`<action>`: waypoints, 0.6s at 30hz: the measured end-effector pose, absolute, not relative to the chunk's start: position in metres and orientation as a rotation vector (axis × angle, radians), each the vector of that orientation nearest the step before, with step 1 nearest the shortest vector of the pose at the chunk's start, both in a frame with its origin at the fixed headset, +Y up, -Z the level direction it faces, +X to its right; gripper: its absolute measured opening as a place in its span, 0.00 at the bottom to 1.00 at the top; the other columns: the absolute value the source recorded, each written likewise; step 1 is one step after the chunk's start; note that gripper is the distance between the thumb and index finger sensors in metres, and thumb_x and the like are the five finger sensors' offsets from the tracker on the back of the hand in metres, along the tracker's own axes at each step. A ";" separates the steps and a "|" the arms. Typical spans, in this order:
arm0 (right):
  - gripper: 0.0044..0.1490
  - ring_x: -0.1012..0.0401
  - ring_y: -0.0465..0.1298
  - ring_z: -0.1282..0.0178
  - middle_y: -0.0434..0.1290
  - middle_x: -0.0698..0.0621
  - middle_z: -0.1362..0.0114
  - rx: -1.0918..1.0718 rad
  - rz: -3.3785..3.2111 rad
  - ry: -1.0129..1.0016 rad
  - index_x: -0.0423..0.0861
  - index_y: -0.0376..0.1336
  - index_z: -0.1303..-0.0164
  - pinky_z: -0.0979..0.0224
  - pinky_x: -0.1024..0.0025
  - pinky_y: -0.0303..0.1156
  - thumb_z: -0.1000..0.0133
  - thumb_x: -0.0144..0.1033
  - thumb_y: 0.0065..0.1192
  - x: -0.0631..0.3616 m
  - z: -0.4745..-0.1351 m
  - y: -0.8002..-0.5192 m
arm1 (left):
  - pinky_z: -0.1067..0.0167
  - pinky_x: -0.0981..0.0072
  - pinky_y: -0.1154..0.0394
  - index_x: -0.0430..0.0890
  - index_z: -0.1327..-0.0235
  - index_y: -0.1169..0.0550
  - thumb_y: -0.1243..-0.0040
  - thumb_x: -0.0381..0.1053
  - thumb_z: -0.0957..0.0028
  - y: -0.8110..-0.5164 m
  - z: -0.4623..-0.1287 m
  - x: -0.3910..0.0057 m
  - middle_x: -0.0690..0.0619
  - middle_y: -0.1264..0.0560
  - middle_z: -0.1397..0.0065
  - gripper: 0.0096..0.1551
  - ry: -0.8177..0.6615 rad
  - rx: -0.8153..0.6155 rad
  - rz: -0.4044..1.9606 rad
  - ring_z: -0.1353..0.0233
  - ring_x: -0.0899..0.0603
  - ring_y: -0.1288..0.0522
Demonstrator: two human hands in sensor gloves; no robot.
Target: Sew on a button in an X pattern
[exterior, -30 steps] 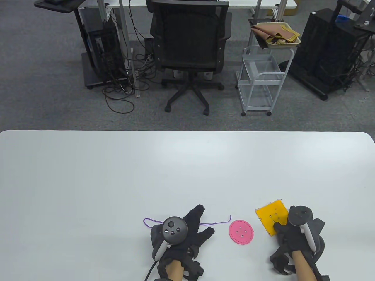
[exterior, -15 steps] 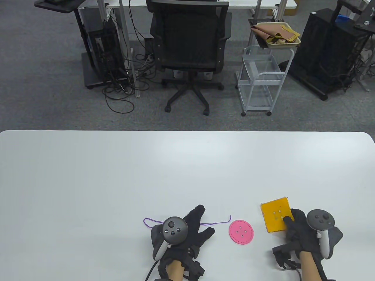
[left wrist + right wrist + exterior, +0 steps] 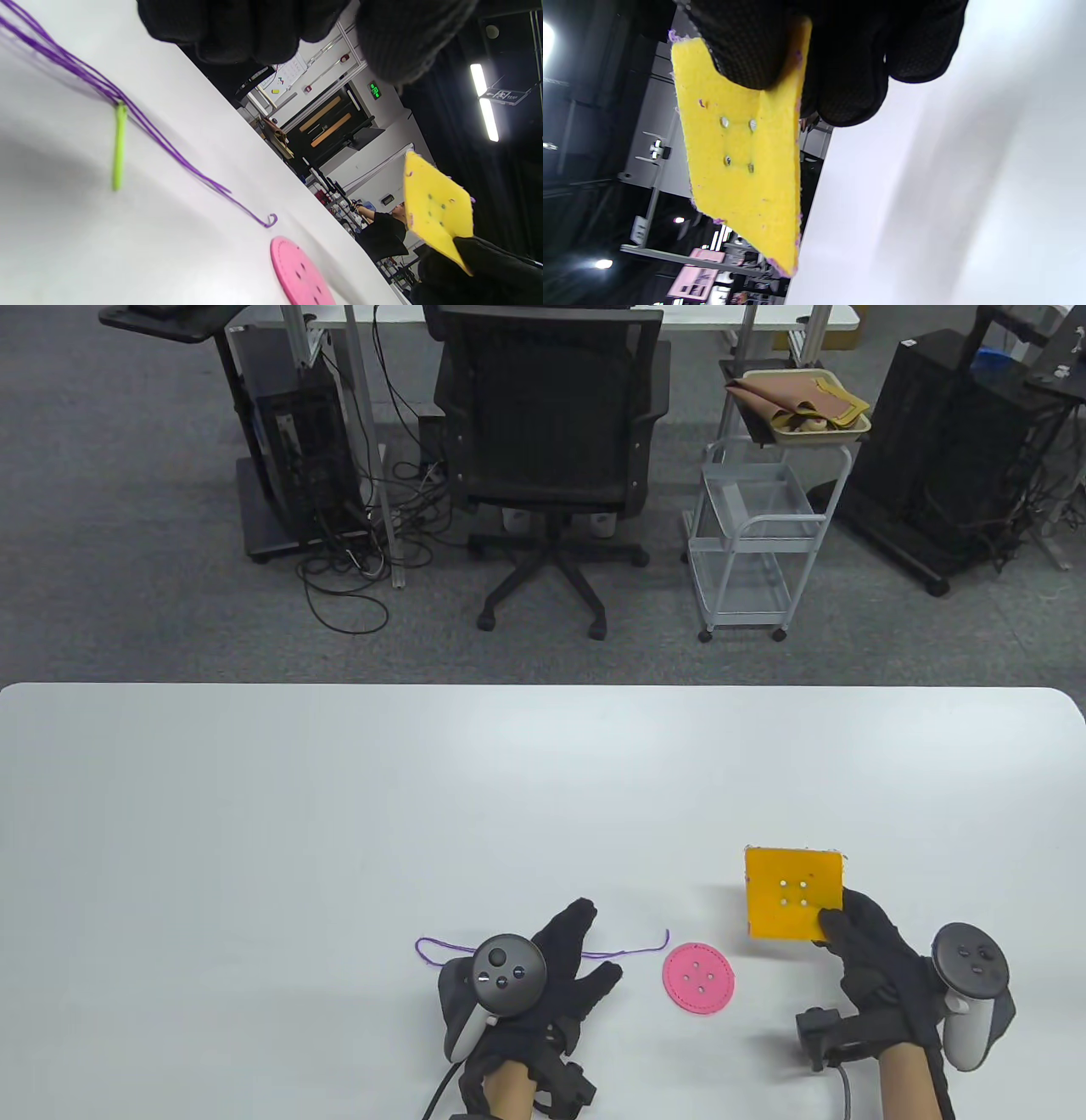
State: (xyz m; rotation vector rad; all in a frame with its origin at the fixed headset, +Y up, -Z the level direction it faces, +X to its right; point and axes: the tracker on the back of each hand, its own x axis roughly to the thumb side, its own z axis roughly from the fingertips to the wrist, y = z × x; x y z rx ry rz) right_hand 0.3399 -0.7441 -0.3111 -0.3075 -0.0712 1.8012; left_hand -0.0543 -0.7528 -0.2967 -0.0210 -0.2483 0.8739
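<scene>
We see the white table (image 3: pixel 339 831) with both gloved hands at its near edge. The right hand (image 3: pixel 874 963) has risen and moved away from us since a second ago; it now pinches the lower right corner of the yellow square (image 3: pixel 793 892), lifted off the table and turned to face the camera, four holes showing. Earlier the square lay tilted close to that hand. The left hand (image 3: pixel 543 976) has not moved: fingers spread and straight, resting flat over the purple thread (image 3: pixel 624 953). The pink button (image 3: pixel 697 978) lies unmoved between the hands. A green needle (image 3: pixel 119 146) lies on the thread under the left fingers.
</scene>
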 end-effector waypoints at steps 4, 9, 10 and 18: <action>0.23 0.55 0.76 0.35 0.76 0.52 0.36 -0.217 1.709 -0.061 0.55 0.64 0.35 0.20 0.49 0.65 0.41 0.36 0.56 0.339 -0.311 -0.742 | 0.29 0.43 0.34 0.49 0.21 0.39 0.39 0.57 0.48 -0.750 -0.295 -0.051 0.48 0.35 0.19 0.42 -0.240 -0.020 0.968 0.22 0.36 0.33; 0.23 0.55 0.77 0.35 0.76 0.52 0.35 -0.186 1.656 -0.043 0.55 0.63 0.35 0.20 0.49 0.66 0.41 0.34 0.54 0.338 -0.311 -0.743 | 0.28 0.42 0.37 0.49 0.21 0.40 0.39 0.58 0.47 -0.741 -0.293 -0.039 0.48 0.37 0.18 0.43 -0.254 -0.020 0.956 0.21 0.35 0.36; 0.23 0.55 0.76 0.35 0.76 0.52 0.35 -0.186 1.644 -0.038 0.55 0.63 0.35 0.20 0.49 0.66 0.41 0.34 0.54 0.339 -0.311 -0.744 | 0.28 0.41 0.38 0.49 0.20 0.41 0.39 0.58 0.48 -0.738 -0.292 -0.034 0.47 0.37 0.18 0.43 -0.263 -0.020 0.947 0.21 0.35 0.37; 0.23 0.55 0.76 0.35 0.76 0.51 0.35 -0.199 1.621 -0.052 0.54 0.63 0.34 0.19 0.49 0.65 0.41 0.35 0.54 0.339 -0.310 -0.743 | 0.24 0.40 0.53 0.48 0.19 0.46 0.39 0.56 0.46 -0.727 -0.295 0.024 0.45 0.48 0.15 0.46 -0.299 -0.148 0.701 0.16 0.33 0.52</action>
